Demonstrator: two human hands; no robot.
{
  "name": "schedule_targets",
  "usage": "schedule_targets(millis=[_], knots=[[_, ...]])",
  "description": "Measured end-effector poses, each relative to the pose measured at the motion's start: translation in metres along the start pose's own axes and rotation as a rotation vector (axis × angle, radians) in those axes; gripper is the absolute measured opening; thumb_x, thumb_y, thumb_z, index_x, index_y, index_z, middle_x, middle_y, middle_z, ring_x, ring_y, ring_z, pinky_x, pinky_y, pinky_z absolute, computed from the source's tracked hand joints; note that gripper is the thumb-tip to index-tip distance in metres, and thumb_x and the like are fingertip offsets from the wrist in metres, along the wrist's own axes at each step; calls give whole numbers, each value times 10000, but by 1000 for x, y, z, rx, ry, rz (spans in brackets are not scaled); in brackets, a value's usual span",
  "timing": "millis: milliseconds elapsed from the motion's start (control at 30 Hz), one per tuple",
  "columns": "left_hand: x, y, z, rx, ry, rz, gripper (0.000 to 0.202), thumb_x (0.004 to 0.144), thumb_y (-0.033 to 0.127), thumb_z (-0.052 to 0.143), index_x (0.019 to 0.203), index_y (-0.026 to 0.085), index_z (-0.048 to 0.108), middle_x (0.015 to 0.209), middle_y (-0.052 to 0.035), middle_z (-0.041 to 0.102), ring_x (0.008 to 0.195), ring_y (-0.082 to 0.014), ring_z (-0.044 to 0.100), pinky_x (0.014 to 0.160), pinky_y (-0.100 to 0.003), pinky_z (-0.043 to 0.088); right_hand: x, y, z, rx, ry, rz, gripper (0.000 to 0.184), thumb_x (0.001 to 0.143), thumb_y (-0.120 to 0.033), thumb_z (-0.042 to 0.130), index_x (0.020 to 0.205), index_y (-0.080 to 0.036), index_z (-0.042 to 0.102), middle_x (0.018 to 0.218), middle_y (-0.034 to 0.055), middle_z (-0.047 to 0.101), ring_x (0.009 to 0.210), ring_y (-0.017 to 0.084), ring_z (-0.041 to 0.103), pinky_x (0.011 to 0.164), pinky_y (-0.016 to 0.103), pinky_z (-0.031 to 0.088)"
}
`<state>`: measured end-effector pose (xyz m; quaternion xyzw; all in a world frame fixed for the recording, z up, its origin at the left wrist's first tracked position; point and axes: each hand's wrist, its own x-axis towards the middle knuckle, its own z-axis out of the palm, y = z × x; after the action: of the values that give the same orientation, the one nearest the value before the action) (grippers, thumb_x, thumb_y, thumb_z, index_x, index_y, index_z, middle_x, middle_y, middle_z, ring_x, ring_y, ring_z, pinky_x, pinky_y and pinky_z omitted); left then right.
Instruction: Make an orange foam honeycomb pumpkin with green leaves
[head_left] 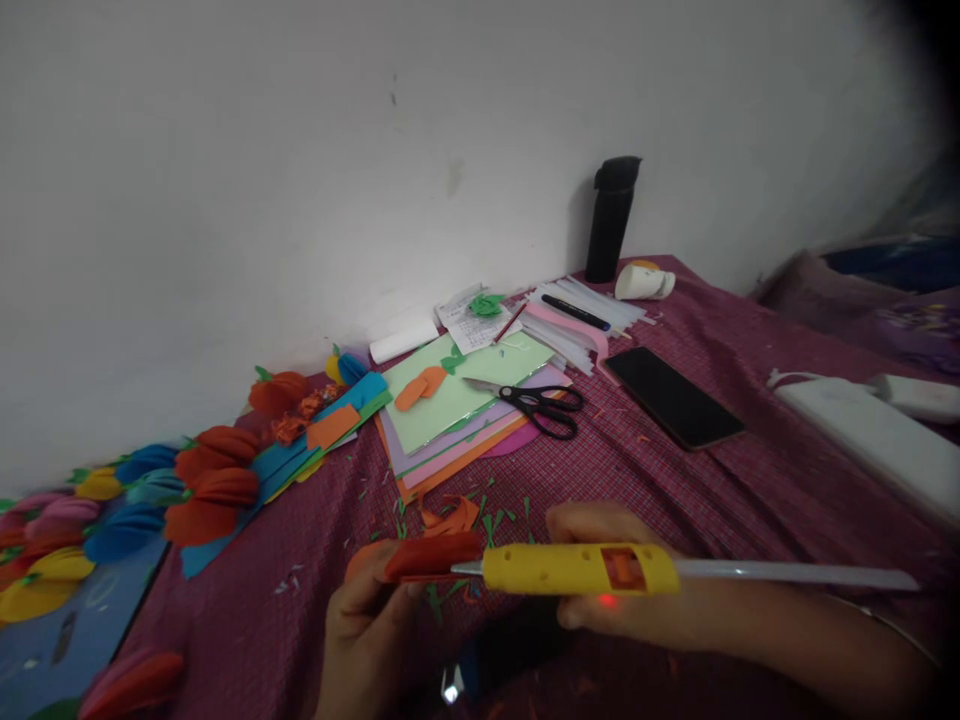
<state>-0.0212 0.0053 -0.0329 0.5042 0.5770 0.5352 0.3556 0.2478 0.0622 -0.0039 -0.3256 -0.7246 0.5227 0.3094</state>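
My right hand (622,610) is closed around a yellow hot glue gun (559,568), and a long glue stick (795,573) juts out of its back end. A red light glows beneath its body. The metal nozzle points left and meets, or nearly meets, a folded orange-red paper piece (431,553). That piece is pinched between the thumb and fingers of my left hand (367,610). Just beyond the hands lie orange paper scraps (451,516) and green paper snippets (495,525).
Black-handled scissors (536,400) rest on stacked coloured paper (420,440). A phone (671,395), glue sticks (574,350), a white cup (643,283) and a black bottle (611,220) stand or lie behind. Paper pumpkins (214,490) crowd the left side. A white device (870,430) lies at right.
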Motion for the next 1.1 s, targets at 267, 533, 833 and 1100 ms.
schedule_targets(millis=[267,533,833,1100], knots=[[-4,-13,-7,-62,-60,-54,185,758,291,766,929,226,797,846,-57,786,793,-232,713,725,-301,558,0,11,5,19,27,-98,470,693,-552,727,616,-179,450,590,-59,411,514,72,338,460,207,250],[-2,-3,0,-91,-85,-26,205,767,305,754,961,251,794,896,-68,793,777,-235,717,720,-321,569,0,4,2,5,-22,-35,426,704,-525,718,641,-177,480,609,-52,439,542,81,369,482,214,287],[-2,-10,-5,-43,-87,-42,179,768,301,755,930,237,793,904,-56,788,813,-234,723,753,-309,561,-1,12,4,22,-16,-65,412,686,-489,740,645,-182,470,604,-59,417,529,76,346,451,203,255],[-1,-8,-5,-44,-102,-17,186,773,281,753,952,254,794,864,-48,778,755,-218,707,702,-291,549,1,10,4,20,-7,-59,407,670,-448,751,626,-182,445,590,-63,401,523,66,322,447,202,243]])
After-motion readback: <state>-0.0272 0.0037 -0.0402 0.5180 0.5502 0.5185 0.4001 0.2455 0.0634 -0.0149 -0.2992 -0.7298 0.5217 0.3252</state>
